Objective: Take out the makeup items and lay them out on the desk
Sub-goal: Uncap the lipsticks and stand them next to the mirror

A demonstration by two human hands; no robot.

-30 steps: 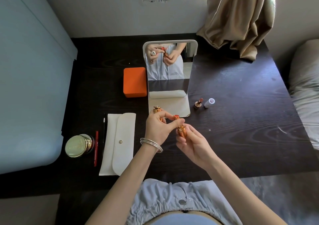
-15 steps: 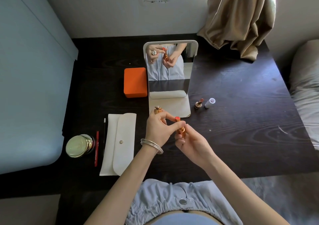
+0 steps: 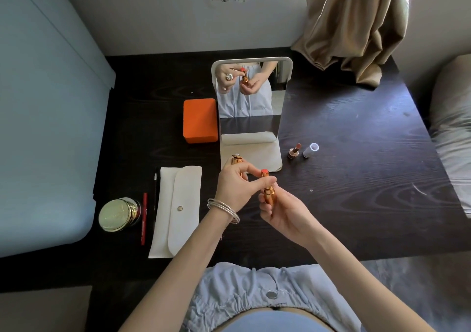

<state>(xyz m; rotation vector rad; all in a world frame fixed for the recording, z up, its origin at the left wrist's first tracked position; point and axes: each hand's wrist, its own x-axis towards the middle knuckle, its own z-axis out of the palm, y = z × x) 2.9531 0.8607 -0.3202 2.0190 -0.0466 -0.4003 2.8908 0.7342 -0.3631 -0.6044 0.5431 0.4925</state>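
Lipstick [image 3: 269,190] stands nearly upright above the desk [image 3: 356,153], orange tip away from the body. Right hand [image 3: 283,212] grips its gold base; left hand [image 3: 234,186] pinches the upper tube, seemingly also clutching its cap [image 3: 236,159].

There is just one camera, worn on the person's head. It looks forward and down from high up, over the dark table [image 3: 356,133]. It is close: both arms reach in from the bottom edge, and the left hand [image 3: 233,187] and right hand [image 3: 283,212] sit near the middle. The wide view bends the edges. At the far side it takes in the mirror [image 3: 251,97], the wall and the curtain [image 3: 356,26].
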